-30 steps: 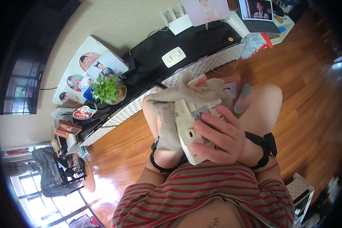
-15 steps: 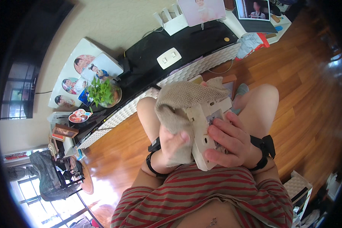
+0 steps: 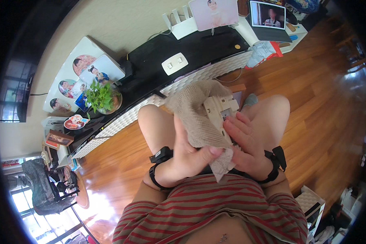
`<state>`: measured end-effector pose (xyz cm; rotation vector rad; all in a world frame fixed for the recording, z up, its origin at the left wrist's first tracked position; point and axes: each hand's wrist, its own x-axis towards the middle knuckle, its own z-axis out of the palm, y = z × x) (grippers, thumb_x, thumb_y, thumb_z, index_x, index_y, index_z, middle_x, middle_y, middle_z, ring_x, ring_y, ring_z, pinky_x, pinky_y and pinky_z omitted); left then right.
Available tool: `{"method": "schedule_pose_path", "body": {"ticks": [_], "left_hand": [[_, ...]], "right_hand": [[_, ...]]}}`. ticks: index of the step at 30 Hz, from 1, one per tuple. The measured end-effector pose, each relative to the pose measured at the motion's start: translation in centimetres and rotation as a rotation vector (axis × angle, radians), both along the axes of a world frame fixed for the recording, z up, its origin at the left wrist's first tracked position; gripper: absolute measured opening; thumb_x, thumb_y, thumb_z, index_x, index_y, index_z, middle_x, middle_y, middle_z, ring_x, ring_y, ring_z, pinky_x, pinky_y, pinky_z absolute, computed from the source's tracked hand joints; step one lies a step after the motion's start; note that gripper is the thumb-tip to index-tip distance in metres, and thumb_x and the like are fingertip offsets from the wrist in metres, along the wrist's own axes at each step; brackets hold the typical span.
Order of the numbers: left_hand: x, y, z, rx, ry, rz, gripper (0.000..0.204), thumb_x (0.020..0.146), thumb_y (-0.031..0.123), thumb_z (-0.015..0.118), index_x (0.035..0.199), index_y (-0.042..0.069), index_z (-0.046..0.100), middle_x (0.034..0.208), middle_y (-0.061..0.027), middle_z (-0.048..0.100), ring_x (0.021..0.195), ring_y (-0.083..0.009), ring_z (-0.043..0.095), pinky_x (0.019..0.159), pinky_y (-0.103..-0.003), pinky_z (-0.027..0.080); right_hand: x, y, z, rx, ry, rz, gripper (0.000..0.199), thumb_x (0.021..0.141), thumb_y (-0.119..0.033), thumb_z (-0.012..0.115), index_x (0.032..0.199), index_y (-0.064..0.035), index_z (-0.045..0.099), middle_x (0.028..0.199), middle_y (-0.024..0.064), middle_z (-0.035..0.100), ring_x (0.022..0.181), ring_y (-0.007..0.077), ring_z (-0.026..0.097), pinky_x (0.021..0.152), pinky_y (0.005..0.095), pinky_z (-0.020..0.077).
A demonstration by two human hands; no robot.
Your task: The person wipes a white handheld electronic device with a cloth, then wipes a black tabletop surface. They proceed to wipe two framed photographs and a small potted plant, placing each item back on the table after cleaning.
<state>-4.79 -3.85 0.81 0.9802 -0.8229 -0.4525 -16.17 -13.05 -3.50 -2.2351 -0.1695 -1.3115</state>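
Observation:
Over my lap I hold an off-white plastic housing (image 3: 218, 110) with small holes and raised sections on its face; I cannot tell what device it is. A beige ribbed cloth (image 3: 196, 107) wraps its far and left sides, and a corner of it hangs down on the near side. My left hand (image 3: 191, 152) is closed on the cloth, the thumb pressing it against the near end of the housing. The fingers of my right hand (image 3: 244, 140) lie over the right side of the housing, gripping it. The cloth hides much of the housing's left edge.
Ahead is a long black cabinet top (image 3: 144, 53) with a white two-button panel (image 3: 174, 64), a router (image 3: 182, 27), a potted plant (image 3: 103, 97) and photo panels (image 3: 65, 87). A tablet (image 3: 267, 15) stands at the far right. A clothes-draped chair (image 3: 46, 187) is at left.
The cloth has come across the near end of the housing, covering more of it. My left hand has pushed rightward over it, its thumb now close to my right hand.

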Motion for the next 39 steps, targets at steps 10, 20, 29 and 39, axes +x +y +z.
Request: {"method": "schedule_pose_path", "body": {"ticks": [10, 20, 29, 39], "left_hand": [[2.3, -1.2, -3.7, 0.122, -0.027, -0.114, 0.05, 0.1, 0.018, 0.038, 0.142, -0.009, 0.035, 0.149, -0.0248, 0.031, 0.136, -0.0359, 0.037, 0.111, -0.044, 0.03], [2.3, 0.3, -2.8, 0.23, -0.892, -0.042, 0.048, 0.085, 0.005, 0.046, 0.131, -0.01, 0.047, 0.141, -0.0329, 0.038, 0.133, -0.0526, 0.034, 0.112, -0.05, 0.026], [5.0, -0.9, -3.0, 0.527, -0.179, -0.298, 0.05, 0.1, 0.027, 0.036, 0.137, -0.006, 0.037, 0.138, -0.03, 0.039, 0.127, -0.0428, 0.04, 0.108, -0.048, 0.03], [5.3, -0.6, -3.6, 0.442, -0.445, -0.347, 0.06, 0.101, 0.035, 0.035, 0.143, -0.008, 0.029, 0.148, -0.0284, 0.025, 0.137, -0.0415, 0.022, 0.113, -0.046, 0.015]], "right_hand": [[0.8, -1.1, -0.8, 0.179, 0.094, -0.045, 0.067, 0.068, -0.025, 0.079, 0.127, -0.005, 0.055, 0.13, 0.0222, 0.056, 0.113, 0.0386, 0.059, 0.094, 0.0449, 0.0499], [0.4, -1.8, -0.3, 0.299, 0.274, -0.053, 0.068, 0.066, -0.015, 0.081, 0.125, 0.0002, 0.053, 0.126, 0.0218, 0.057, 0.111, 0.0394, 0.06, 0.092, 0.0411, 0.0505], [1.4, -1.9, -0.6, 0.048, 0.139, -0.104, 0.062, 0.073, -0.022, 0.076, 0.125, 0.0024, 0.053, 0.124, 0.0234, 0.057, 0.111, 0.0403, 0.059, 0.094, 0.0457, 0.0495], [1.6, -1.4, -1.4, 0.12, 0.166, -0.125, 0.06, 0.076, -0.025, 0.074, 0.125, 0.0031, 0.053, 0.126, 0.0243, 0.056, 0.112, 0.0422, 0.058, 0.095, 0.0459, 0.0491]]}}
